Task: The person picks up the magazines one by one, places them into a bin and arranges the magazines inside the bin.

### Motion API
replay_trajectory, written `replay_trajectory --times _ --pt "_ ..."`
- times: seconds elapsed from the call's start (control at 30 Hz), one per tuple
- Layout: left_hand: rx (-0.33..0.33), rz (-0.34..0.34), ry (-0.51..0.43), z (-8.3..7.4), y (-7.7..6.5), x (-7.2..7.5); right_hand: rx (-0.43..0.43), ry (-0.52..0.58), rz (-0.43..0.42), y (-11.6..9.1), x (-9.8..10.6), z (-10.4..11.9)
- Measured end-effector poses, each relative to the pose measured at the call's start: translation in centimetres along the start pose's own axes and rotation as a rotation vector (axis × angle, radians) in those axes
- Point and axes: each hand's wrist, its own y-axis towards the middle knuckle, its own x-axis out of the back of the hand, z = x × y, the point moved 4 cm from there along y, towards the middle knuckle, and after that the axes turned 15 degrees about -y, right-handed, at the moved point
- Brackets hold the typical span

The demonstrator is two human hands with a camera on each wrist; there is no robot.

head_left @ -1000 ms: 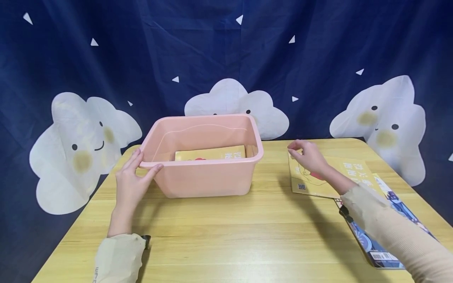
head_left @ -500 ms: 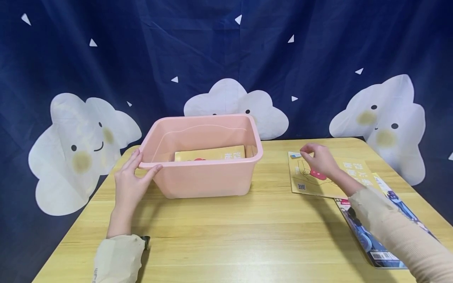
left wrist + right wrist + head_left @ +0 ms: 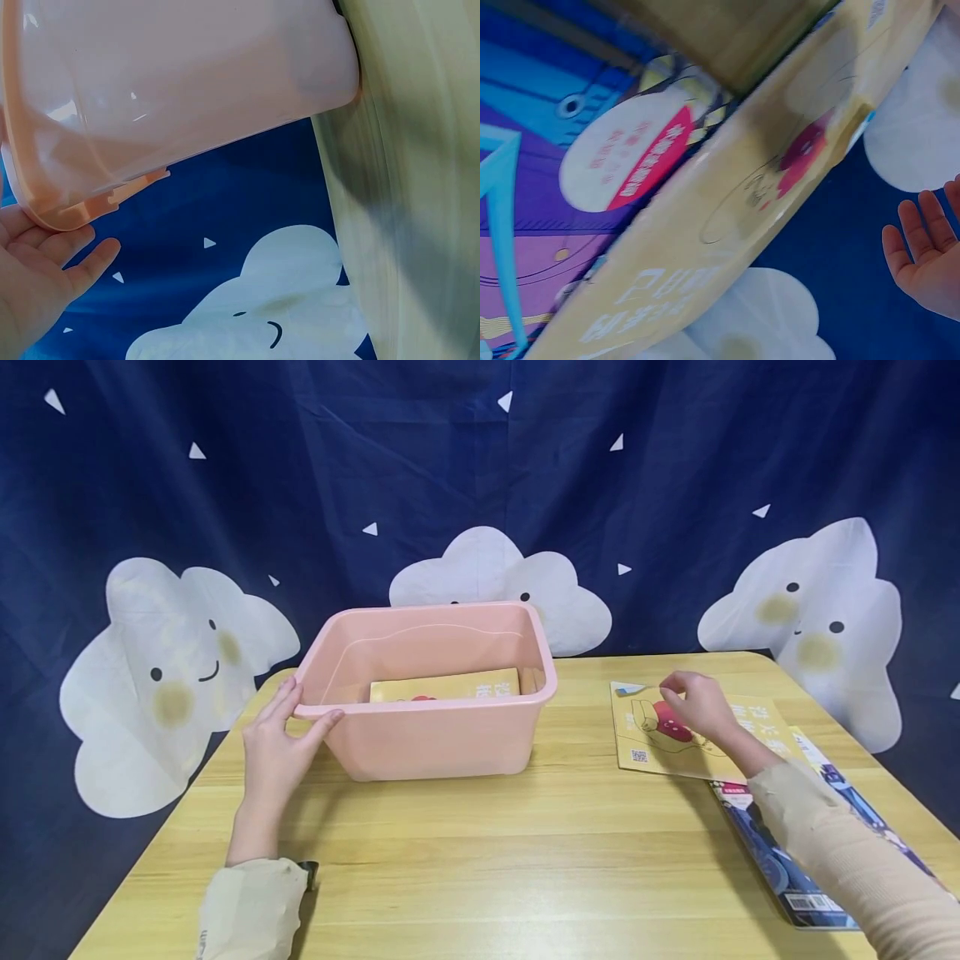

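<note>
On the table a pink plastic bin (image 3: 442,739) stands upright, with a yellow book (image 3: 450,685) partly hidden inside. My left hand (image 3: 277,747) grips the bin's near left corner, its thumb over the front rim and its fingers at the left side. In the left wrist view, fingertips of the left hand (image 3: 45,262) lie along the rim. Another yellow book (image 3: 637,731) lies right of the bin, its edge slightly raised in the right wrist view. Close over this book hangs my right hand (image 3: 701,703), thumb and forefinger apart. Its fingers (image 3: 926,236) look relaxed in the right wrist view.
A blue-patterned magazine (image 3: 787,860) lies partly under the yellow book, near the right table edge. The wooden table (image 3: 465,868) stretches in front of the bin. Behind it hangs a dark blue curtain (image 3: 442,468) with white clouds.
My right hand has moved rightward over the yellow book, uncovering its far left corner with a small blue mark. The left hand and the bin have stayed in place.
</note>
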Motion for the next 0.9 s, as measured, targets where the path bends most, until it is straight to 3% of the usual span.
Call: replay_trajectory --times 0.53,0.9 --pt "-0.036 -0.014 -0.009 -0.3 -0.1 0.0 -0.118 -0.043 0.109 -1.2 -1.1 -3.4" --pt "-0.035 -0.015 -0.011 -0.1 -0.2 -0.1 -0.131 -0.078 0.178 -2.0 -1.5 -5.3"
